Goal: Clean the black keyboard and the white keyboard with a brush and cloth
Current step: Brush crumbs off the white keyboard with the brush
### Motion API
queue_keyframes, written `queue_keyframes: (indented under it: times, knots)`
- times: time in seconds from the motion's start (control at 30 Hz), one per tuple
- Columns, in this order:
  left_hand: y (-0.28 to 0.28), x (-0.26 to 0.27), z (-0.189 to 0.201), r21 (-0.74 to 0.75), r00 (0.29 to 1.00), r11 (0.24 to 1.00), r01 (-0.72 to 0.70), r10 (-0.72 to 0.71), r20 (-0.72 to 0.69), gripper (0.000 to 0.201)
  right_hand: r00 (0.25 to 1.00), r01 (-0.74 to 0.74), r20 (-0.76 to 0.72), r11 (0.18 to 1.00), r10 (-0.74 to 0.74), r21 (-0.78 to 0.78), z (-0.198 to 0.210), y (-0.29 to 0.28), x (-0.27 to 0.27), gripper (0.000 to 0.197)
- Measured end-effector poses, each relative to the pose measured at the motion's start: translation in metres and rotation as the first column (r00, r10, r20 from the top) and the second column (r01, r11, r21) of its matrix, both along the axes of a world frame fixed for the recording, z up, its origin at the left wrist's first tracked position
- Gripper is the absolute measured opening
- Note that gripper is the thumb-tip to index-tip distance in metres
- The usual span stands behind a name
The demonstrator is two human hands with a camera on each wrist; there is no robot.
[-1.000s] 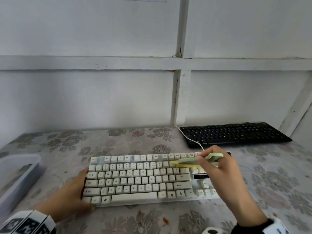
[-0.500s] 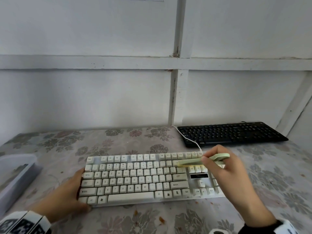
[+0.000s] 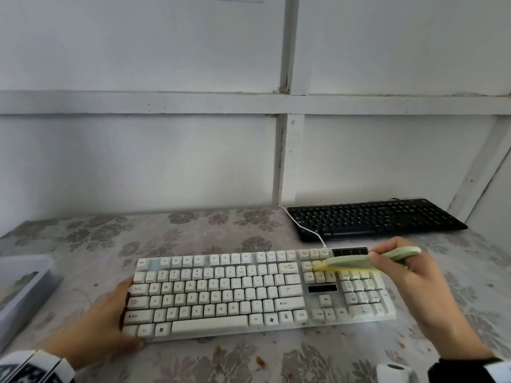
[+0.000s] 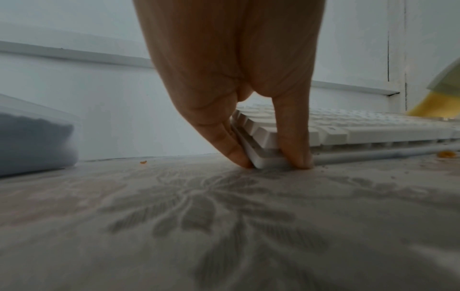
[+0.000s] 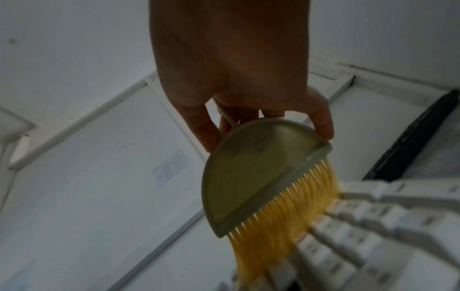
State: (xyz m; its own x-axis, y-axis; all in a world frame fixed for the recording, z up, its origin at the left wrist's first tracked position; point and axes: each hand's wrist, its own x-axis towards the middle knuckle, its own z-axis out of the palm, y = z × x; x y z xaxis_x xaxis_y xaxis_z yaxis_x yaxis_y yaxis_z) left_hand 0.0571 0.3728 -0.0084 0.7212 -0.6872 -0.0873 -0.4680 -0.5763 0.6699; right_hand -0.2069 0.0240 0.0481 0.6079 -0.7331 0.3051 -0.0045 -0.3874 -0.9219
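Observation:
The white keyboard (image 3: 221, 294) lies across the near middle of the floral table. My left hand (image 3: 105, 322) pinches its near left corner, one finger on the left side and the thumb (image 4: 296, 137) on the front edge. My right hand (image 3: 409, 283) grips the handle of a pale green brush (image 3: 345, 264). Its yellow bristles (image 5: 281, 226) rest on the keys right of Backspace. The black keyboard (image 3: 373, 219) sits at the back right by the wall, untouched. No cloth is in view.
A translucent plastic box (image 3: 22, 283) stands at the table's left edge. The white cable (image 3: 301, 228) runs from the white keyboard over the black one's left end to the wall. Orange crumbs (image 3: 260, 360) lie on the tablecloth in front.
My right hand has swept the brush rightward along the upper key rows, from above the letter block to the keys beside Backspace. The left hand has kept its hold on the corner.

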Motion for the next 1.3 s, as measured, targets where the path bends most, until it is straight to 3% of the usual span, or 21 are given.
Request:
queue_keyframes:
  times: [0.17, 0.27, 0.43, 0.57, 0.63, 0.73, 0.83, 0.9, 1.03, 1.13, 1.3]
  knots:
    - [-0.001, -0.001, 0.001, 0.042, 1.000, 0.999, -0.012, 0.012, -0.008, 0.089, 0.998, 0.063, 0.014, 0.994, -0.062, -0.094, 0.004, -0.004, -0.005, 0.015]
    - [-0.002, -0.003, 0.003, 0.022, 1.000, 1.000, -0.009, 0.009, 0.023, 0.094, 1.000, 0.002, 0.015, 0.999, -0.001, -0.050, 0.003, -0.006, -0.006, 0.016]
    - [-0.003, -0.002, 0.004, 0.006, 0.999, 1.000, 0.002, -0.003, 0.034, 0.100, 0.986, 0.168, 0.007, 0.985, -0.167, -0.035, -0.001, -0.025, -0.015, 0.017]
    - [-0.002, -0.002, 0.004, 0.052, 1.000, 0.999, -0.006, 0.005, 0.008, 0.090, 0.991, 0.132, 0.020, 0.991, -0.132, 0.002, 0.000, -0.027, -0.019, 0.017]
    - [-0.003, -0.003, 0.005, 0.066, 1.000, 0.998, -0.004, 0.003, 0.008, 0.093, 0.971, 0.238, -0.023, 0.971, -0.238, -0.002, 0.001, -0.029, -0.021, 0.019]
    - [-0.006, -0.005, 0.007, 0.113, 1.000, 0.994, 0.013, -0.016, 0.023, 0.091, 0.938, 0.337, -0.040, 0.932, -0.344, -0.131, 0.018, -0.012, -0.019, 0.019]
    - [-0.006, -0.005, 0.007, 0.123, 1.000, 0.992, 0.022, -0.023, 0.005, 0.094, 0.987, 0.159, 0.029, 0.974, -0.157, -0.162, 0.041, 0.040, 0.003, 0.017]
    - [-0.007, -0.007, 0.010, 0.108, 0.999, 0.994, 0.032, -0.031, -0.013, 0.100, 0.998, -0.043, -0.046, 0.980, 0.035, -0.193, 0.042, 0.080, 0.029, 0.016]
    - [-0.007, -0.011, 0.016, 0.051, 0.998, 0.996, 0.068, -0.067, -0.015, 0.088, 0.913, -0.367, -0.269, 0.906, 0.308, -0.211, 0.026, 0.153, 0.077, 0.006]
    - [-0.006, -0.007, 0.009, -0.015, 0.998, 0.998, 0.068, -0.068, -0.002, 0.084, 0.854, -0.468, -0.369, 0.853, 0.368, -0.232, 0.020, 0.193, 0.101, 0.006]
    - [-0.002, -0.001, 0.000, -0.014, 0.975, 0.990, 0.137, -0.133, 0.180, 0.079, 0.795, -0.526, -0.485, 0.812, 0.364, -0.254, 0.014, 0.227, 0.124, 0.015]
